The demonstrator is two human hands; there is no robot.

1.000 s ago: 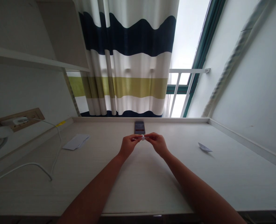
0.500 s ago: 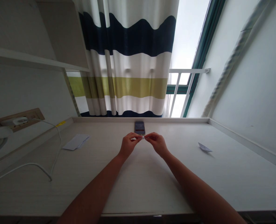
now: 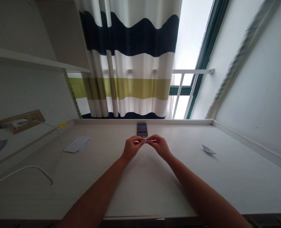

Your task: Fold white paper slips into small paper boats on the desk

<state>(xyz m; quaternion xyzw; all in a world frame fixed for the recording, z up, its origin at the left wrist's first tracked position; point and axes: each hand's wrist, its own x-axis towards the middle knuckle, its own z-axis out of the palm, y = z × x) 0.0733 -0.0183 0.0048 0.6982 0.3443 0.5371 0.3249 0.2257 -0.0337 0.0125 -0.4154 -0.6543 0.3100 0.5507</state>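
Observation:
Both my hands meet above the middle of the white desk (image 3: 140, 186), fingertips pinched together. My left hand (image 3: 130, 148) and my right hand (image 3: 159, 146) each grip one end of a small folded white paper piece (image 3: 147, 141), seen edge-on as a thin strip between them. A phone (image 3: 142, 129) lies flat on the desk just beyond my fingers, its screen lit.
Folded white sheets (image 3: 78, 144) lie at the left of the desk. A small folded paper shape (image 3: 208, 149) sits at the right. A white cable (image 3: 47, 171) runs from a wall socket strip (image 3: 16, 123). A striped curtain (image 3: 130, 63) and a window stand behind.
My hands have drawn slightly closer and the paper piece now shows flatter, as a thin edge-on strip. Nothing else on the desk has moved.

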